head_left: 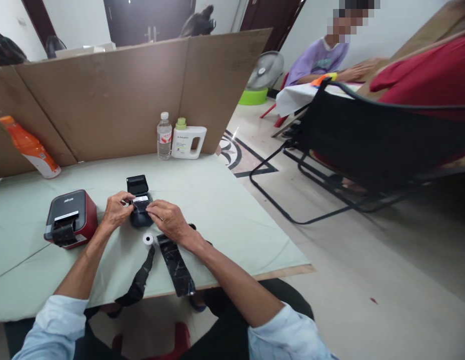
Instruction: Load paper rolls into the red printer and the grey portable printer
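From the head camera, both hands meet at a small black printer (139, 207) with its lid up, mid-table (225, 200). The left hand (116, 210) pinches its left edge with curled fingers; the right hand (167, 219) presses fingertips on its front. A paper roll (148, 239) lies just beside, above black strips (176, 265). A red printer (71, 217) sits left.

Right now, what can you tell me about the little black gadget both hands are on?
The small black printer is a compact, dark, plastic-looking box standing on the pale green table cover. Its hinged lid is flipped up at the back, and something white shows in the open compartment. The left hand touches its left side and the right hand its front right, fingertips meeting over the opening. A white paper roll lies just in front of it.
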Demonstrator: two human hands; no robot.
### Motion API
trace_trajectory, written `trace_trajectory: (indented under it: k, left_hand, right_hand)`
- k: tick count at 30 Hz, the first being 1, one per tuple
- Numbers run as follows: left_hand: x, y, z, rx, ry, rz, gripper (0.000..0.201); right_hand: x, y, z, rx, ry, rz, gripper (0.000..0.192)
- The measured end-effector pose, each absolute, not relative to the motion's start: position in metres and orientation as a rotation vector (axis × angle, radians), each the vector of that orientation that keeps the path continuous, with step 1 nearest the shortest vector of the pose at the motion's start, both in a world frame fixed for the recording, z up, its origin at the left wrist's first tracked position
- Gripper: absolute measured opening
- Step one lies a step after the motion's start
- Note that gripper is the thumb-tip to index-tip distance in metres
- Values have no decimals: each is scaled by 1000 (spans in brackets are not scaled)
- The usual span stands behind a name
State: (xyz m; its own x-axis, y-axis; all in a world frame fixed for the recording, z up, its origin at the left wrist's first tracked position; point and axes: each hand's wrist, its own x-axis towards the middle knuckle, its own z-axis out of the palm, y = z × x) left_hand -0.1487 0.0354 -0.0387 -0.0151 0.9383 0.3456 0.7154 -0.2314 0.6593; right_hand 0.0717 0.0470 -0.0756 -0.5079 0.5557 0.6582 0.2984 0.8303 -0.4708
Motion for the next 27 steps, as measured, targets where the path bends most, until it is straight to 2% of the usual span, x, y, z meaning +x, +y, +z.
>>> trace_trajectory:
  k: [27]
  left_hand:
    - [-147, 47, -30, 2003, 1837, 884, 30]
  right_hand:
    - [64, 42, -82, -700, -2191, 239, 23]
